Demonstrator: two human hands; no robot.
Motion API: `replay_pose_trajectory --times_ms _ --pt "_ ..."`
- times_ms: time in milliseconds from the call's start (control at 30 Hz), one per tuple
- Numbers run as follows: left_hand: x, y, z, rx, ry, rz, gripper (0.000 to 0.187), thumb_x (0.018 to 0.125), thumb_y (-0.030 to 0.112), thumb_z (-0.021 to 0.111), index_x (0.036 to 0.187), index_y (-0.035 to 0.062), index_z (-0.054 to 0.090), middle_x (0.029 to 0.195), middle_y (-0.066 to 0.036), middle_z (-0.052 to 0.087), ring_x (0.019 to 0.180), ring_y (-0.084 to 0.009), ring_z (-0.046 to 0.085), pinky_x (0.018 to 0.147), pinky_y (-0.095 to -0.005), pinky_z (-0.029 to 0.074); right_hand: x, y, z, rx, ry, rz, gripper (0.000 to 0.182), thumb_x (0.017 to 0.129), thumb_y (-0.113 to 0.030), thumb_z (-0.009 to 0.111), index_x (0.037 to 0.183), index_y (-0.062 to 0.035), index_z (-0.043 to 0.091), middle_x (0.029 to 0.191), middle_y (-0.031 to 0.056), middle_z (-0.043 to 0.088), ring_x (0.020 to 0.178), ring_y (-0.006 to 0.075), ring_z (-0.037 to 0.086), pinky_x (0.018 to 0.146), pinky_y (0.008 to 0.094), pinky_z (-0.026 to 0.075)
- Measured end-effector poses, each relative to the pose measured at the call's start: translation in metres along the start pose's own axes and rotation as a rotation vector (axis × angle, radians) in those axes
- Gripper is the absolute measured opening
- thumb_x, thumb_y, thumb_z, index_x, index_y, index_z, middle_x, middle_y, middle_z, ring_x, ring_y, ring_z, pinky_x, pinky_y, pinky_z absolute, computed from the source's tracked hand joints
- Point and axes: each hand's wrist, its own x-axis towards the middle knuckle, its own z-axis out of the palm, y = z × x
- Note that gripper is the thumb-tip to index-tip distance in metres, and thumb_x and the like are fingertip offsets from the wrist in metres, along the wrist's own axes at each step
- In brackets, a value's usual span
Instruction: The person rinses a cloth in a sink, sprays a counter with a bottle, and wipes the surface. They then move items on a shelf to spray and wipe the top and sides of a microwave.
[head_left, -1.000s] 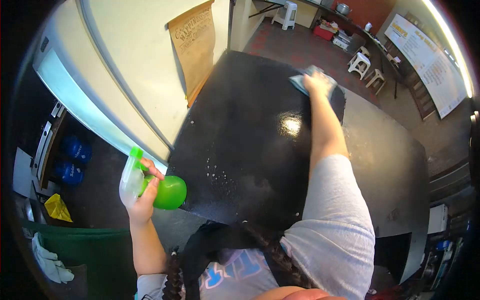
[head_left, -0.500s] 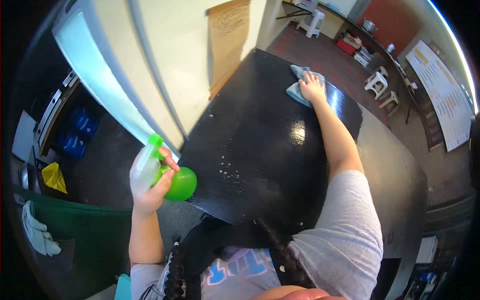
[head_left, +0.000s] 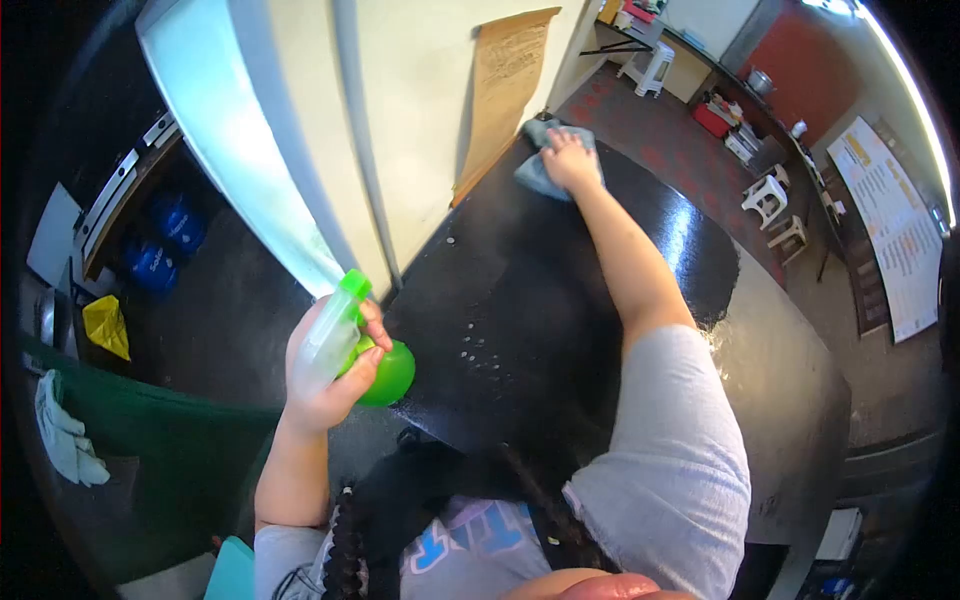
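Note:
My left hand (head_left: 335, 365) is wrapped round a green spray bottle (head_left: 390, 375) with a clear and green spray head, held over the near left edge of the black table (head_left: 540, 300). At the table's far end, beside the wall, my right hand (head_left: 572, 163) lies with fingers spread on a grey-blue cloth (head_left: 543, 178), pressing it to the surface. Several small whitish drops (head_left: 478, 352) dot the table to the right of the bottle. The black surface looks wet and shiny near its right side.
A brown paper sheet (head_left: 503, 95) hangs on the cream wall (head_left: 415, 120) along the table's left edge. White stools (head_left: 765, 200) stand beyond the table. Blue water jugs (head_left: 152, 262) and a yellow bag (head_left: 106, 326) are at the left. A light cloth (head_left: 66, 435) hangs below.
My right hand and the cloth have slid left over the table, closer to the wall and its far corner. The view has shifted slightly; my left hand still holds the bottle.

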Motion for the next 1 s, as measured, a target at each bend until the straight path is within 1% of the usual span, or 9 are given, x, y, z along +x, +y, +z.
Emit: replay_pose_trajectory --times_ms 67,200,367,433,533,633,800,900,1000 --pt "-0.002 0.001 -0.001 0.016 -0.003 -0.024 0.039 0.079 -0.009 0.059 0.117 -0.0024 0.052 0.098 -0.008 0.058 0.086 -0.0137 0.058 0.079 -0.0284 0.049 0.039 0.003 0.008 0.052 0.008 0.155 0.064 0.094 -0.040 0.035 0.152 -0.0159 0.029 0.161 0.0046 0.021 0.148 0.0276 0.018 0.118 0.0546 0.015" --pt "-0.005 0.005 -0.002 -0.027 -0.008 -0.060 0.042 0.080 -0.008 0.060 0.121 -0.0031 0.052 0.100 -0.007 0.058 0.089 -0.0138 0.059 0.080 -0.0281 0.049 0.049 -0.017 0.009 0.048 -0.027 0.210 0.063 0.093 -0.039 0.035 0.152 -0.0173 0.030 0.161 0.0045 0.021 0.148 0.0292 0.018 0.118 0.0570 0.014" --pt "-0.003 0.001 0.001 -0.083 0.026 -0.084 0.037 0.077 -0.010 0.059 0.113 -0.0021 0.052 0.097 -0.010 0.057 0.086 -0.0167 0.060 0.078 -0.0315 0.050 0.000 -0.019 0.006 0.028 -0.040 -0.154 0.059 0.095 -0.038 0.039 0.151 -0.0187 0.032 0.161 0.0032 0.022 0.147 0.0307 0.022 0.116 0.0578 0.019" --pt "-0.001 0.003 0.002 -0.071 0.014 -0.096 0.038 0.077 -0.009 0.059 0.114 -0.0021 0.052 0.097 -0.010 0.057 0.086 -0.0165 0.060 0.078 -0.0313 0.050 0.021 -0.014 0.014 0.000 -0.047 -0.132 0.060 0.095 -0.040 0.036 0.151 -0.0175 0.032 0.161 0.0036 0.021 0.147 0.0294 0.021 0.117 0.0564 0.018" --pt "0.000 0.006 0.002 -0.044 0.011 -0.094 0.038 0.078 -0.008 0.059 0.115 -0.0019 0.052 0.098 -0.010 0.057 0.086 -0.0163 0.060 0.079 -0.0312 0.049 0.045 -0.029 0.011 0.019 -0.020 0.125 0.062 0.094 -0.040 0.032 0.152 -0.0152 0.031 0.161 0.0048 0.020 0.148 0.0288 0.019 0.118 0.0557 0.015" --pt "-0.006 -0.003 -0.008 -0.057 -0.059 -0.091 0.044 0.081 -0.005 0.063 0.124 -0.0036 0.051 0.103 -0.008 0.059 0.091 -0.0139 0.060 0.081 -0.0285 0.050 0.032 -0.037 0.010 0.024 -0.029 0.109 0.061 0.095 -0.039 0.032 0.152 -0.0139 0.031 0.161 0.0048 0.019 0.148 0.0300 0.018 0.118 0.0553 0.015" --pt "-0.004 -0.004 -0.006 -0.107 -0.032 -0.073 0.044 0.081 -0.006 0.063 0.123 -0.0036 0.051 0.104 -0.008 0.059 0.091 -0.0136 0.059 0.081 -0.0284 0.050 -0.102 -0.095 -0.009 -0.047 -0.044 -0.247 0.058 0.094 -0.033 0.043 0.146 -0.0071 0.037 0.158 0.0108 0.026 0.146 0.0316 0.024 0.116 0.0561 0.020" --pt "-0.003 -0.004 -0.007 -0.111 -0.041 -0.070 0.044 0.081 -0.006 0.063 0.123 -0.0036 0.051 0.104 -0.008 0.059 0.091 -0.0134 0.059 0.082 -0.0282 0.050 -0.187 -0.118 -0.027 0.058 -0.060 -0.532 0.057 0.093 -0.033 0.049 0.146 -0.0154 0.038 0.157 0.0103 0.029 0.145 0.0322 0.027 0.116 0.0564 0.021" --pt "-0.003 -0.005 -0.006 -0.122 -0.038 -0.056 0.043 0.082 -0.007 0.062 0.123 -0.0036 0.051 0.104 -0.007 0.059 0.091 -0.0132 0.059 0.082 -0.0279 0.049 -0.170 -0.113 -0.030 0.116 -0.053 -0.465 0.056 0.092 -0.031 0.049 0.146 -0.0191 0.040 0.156 0.0081 0.031 0.145 0.0318 0.027 0.116 0.0550 0.021"
